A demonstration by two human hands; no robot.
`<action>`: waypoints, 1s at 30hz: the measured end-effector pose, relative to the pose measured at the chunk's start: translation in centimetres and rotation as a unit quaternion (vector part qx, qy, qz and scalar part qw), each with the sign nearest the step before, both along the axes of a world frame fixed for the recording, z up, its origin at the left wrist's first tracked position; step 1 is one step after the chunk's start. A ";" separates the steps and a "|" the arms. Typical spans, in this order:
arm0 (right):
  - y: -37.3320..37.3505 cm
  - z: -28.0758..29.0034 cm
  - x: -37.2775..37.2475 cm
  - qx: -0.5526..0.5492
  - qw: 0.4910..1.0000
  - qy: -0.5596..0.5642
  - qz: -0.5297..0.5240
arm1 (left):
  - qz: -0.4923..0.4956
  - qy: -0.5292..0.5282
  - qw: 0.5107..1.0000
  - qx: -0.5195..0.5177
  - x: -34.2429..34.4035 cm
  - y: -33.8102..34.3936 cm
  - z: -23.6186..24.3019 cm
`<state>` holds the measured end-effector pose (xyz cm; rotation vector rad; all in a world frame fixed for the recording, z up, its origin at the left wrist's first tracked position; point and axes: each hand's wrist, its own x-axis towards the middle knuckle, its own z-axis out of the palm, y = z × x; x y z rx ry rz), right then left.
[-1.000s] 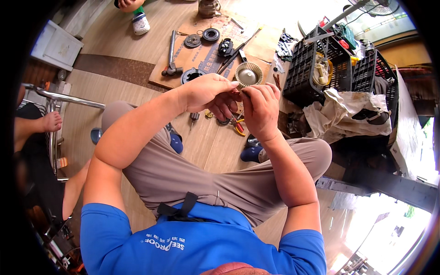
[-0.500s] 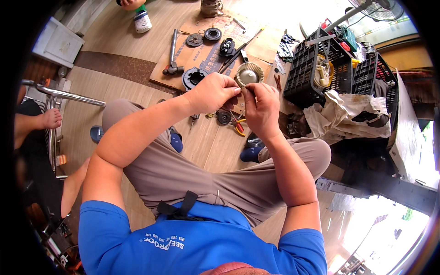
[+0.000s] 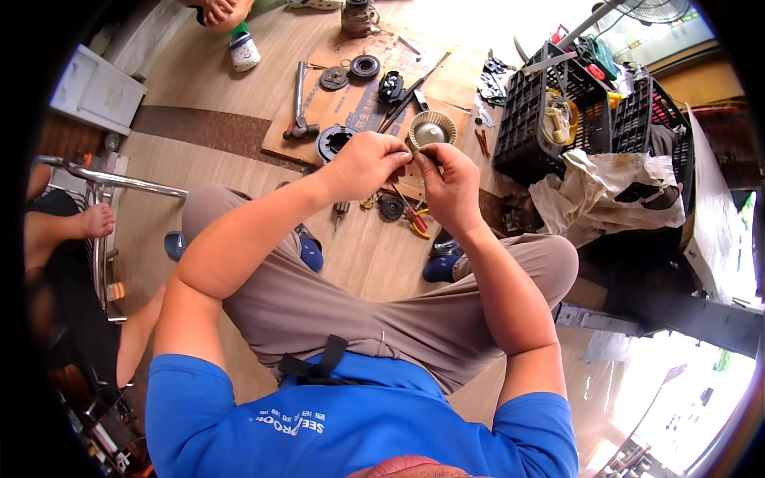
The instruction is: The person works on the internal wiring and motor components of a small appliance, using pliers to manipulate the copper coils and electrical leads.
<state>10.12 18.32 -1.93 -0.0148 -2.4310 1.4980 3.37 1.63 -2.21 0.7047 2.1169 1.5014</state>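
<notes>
My left hand [image 3: 370,166] and my right hand [image 3: 448,177] meet over the cardboard sheet [image 3: 315,111], fingers closed in pinches at something too small to make out. Just beyond them lies a round blower wheel [image 3: 431,131], with a black ring housing [image 3: 327,139] to the left. Below my hands are red-and-yellow pliers [image 3: 420,221], a dark round part [image 3: 391,208] and a screwdriver [image 3: 342,209]. Also on the cardboard are a hammer [image 3: 300,107], two round parts [image 3: 364,66], a black component [image 3: 390,88] and long dark tools [image 3: 406,107].
Black crates [image 3: 518,119] and a draped cloth [image 3: 574,199] stand at the right, below a fan [image 3: 645,8]. A metal chair frame [image 3: 143,179] is at the left. Other people's bare feet [image 3: 96,221] show at the left and top [image 3: 219,11]. Metal parts [image 3: 358,16] sit at the back.
My left hand's fingers have drawn in and sit lower than a second ago; my right hand has shifted slightly left. Both still meet at the fingertips.
</notes>
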 end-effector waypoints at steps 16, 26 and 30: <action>0.8 0.3 0.5 0.130 0.983 0.127 0.039 | -0.041 -0.286 0.955 0.062 -0.3 -0.1 1.7; 0.1 0.6 0.6 -0.032 0.998 -0.046 0.017 | -0.076 0.281 0.948 -0.131 0.5 -0.1 1.6; 1.3 -0.9 -0.1 -0.108 0.985 -0.131 0.023 | -0.069 0.367 0.921 -0.111 1.1 0.3 0.9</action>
